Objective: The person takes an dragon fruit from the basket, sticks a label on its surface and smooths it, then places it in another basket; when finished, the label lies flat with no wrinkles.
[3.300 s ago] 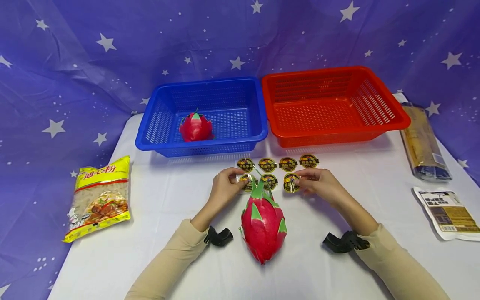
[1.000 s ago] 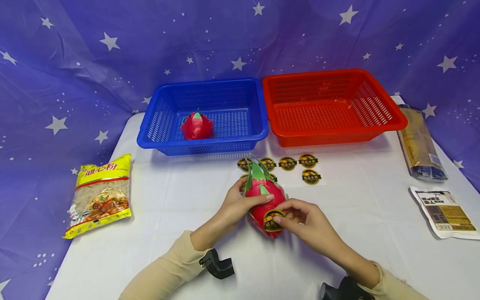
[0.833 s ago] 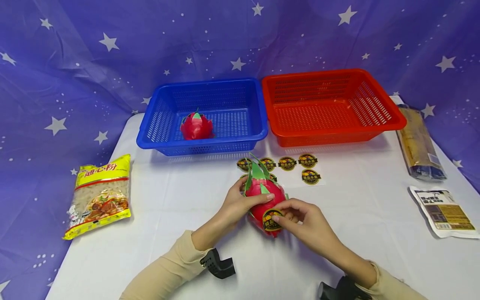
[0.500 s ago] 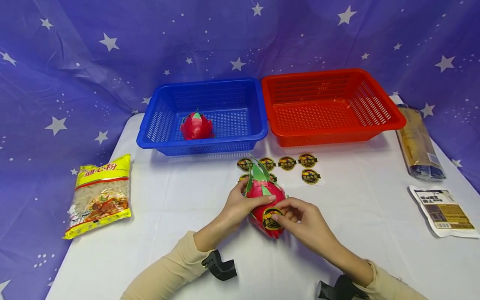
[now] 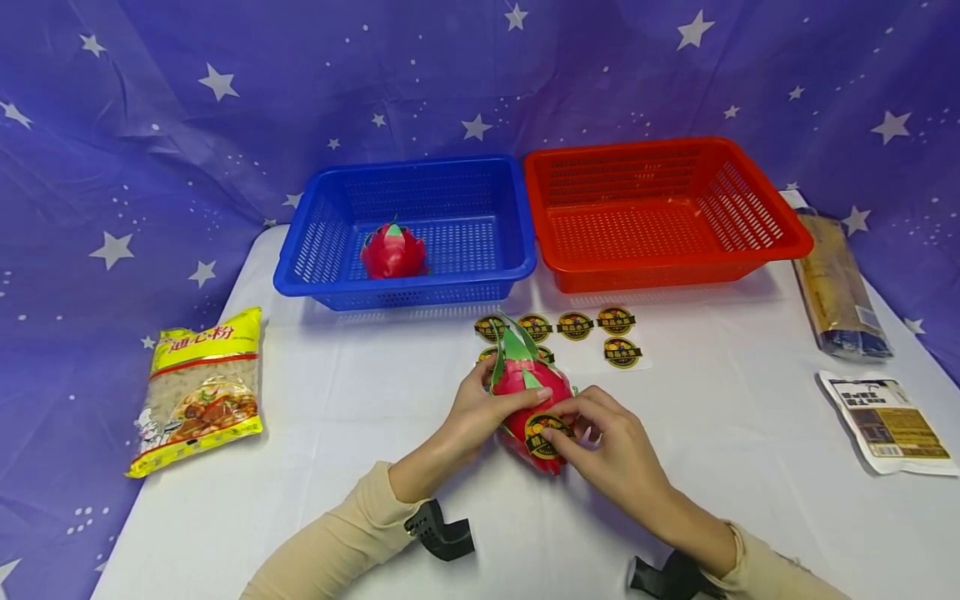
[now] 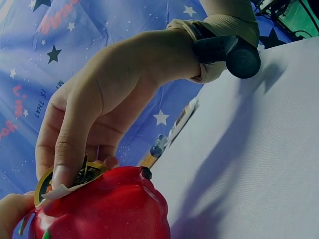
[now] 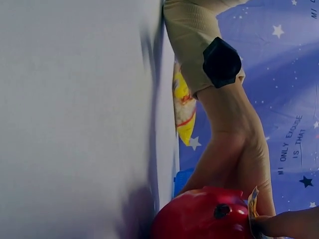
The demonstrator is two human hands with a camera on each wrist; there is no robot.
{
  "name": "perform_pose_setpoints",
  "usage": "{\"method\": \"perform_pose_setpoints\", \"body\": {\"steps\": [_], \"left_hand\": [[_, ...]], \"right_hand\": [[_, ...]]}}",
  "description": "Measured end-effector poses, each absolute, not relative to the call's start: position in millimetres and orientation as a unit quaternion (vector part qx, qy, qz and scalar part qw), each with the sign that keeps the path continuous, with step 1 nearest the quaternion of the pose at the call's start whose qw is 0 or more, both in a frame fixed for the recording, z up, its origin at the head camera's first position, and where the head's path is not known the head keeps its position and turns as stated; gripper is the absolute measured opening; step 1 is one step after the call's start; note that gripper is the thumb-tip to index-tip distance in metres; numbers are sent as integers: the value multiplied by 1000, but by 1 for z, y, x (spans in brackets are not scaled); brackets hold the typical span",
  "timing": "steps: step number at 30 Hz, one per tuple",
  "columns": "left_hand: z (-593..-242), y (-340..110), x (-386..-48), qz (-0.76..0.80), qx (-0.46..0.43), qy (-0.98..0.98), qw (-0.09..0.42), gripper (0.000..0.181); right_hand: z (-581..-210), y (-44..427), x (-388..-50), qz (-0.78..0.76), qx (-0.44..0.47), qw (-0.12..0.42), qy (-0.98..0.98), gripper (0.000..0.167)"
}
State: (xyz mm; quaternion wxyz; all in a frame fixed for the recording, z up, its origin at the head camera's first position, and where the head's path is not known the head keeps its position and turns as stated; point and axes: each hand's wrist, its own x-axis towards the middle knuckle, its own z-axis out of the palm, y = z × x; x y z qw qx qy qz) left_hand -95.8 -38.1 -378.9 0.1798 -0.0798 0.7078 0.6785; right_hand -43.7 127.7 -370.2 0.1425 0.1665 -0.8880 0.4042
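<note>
Starry purple backdrop [image 5: 600,75] right across the upper frame, white-covered table [image 5: 322,400] spread beneath it, and straight to the action just below centre: dragon fruit [image 5: 557,387], red and glossy, leafy end toward the top of the frame. Resting on the table or held just clear of it? Impossible to tell. Left hand [image 5: 474,415] wrapped round its left side, thumb across the front, fingers mostly hidden behind. Right hand [image 5: 611,433] pinching a round black-and-gold sticker [image 5: 536,437] by its right edge, up against the lower face of the fruit. How firmly stuck, not clear; rim plainly bowed in the left wrist view.

Now, the handling! Probably light to moderate in weight, firm in the body, rounded and shiny enough to roll or slip under a one-sided push. Best held round the fat middle, thumb opposite fingers, well away from the thin green tips, likely bendy and easy to tear. As for the sticker, surely featherlight, floppy, prone to creasing over such a curve; best pinched at the very rim, then pressed flat outward from the middle. Spare stickers [image 5: 575,327] in the middle of the frame, blue basket [image 5: 408,292] at upper left of centre.
</note>
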Motion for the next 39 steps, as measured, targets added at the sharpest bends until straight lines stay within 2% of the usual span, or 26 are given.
{"method": "perform_pose_setpoints", "body": {"steps": [6, 15, 21, 30, 39], "left_hand": [[-380, -38, -97, 682, -86, 703, 183, 75], [-382, -39, -97, 686, -96, 701, 170, 80], [-380, -37, -97, 697, -107, 688, 169, 82], [-385, -31, -88, 747, -106, 637, 159, 83], [-393, -26, -81, 766, -100, 618, 142, 77]], "right_hand": [[-372, 128, -42, 370, 166, 164, -899, 27], [-378, 132, -47, 405, 187, 165, -880, 58], [-385, 134, -52, 484, 146, 105, -856, 69], [-397, 131, -48, 604, 100, -5, -791, 64], [-405, 126, -47, 629, 72, -26, -774, 61]]}}
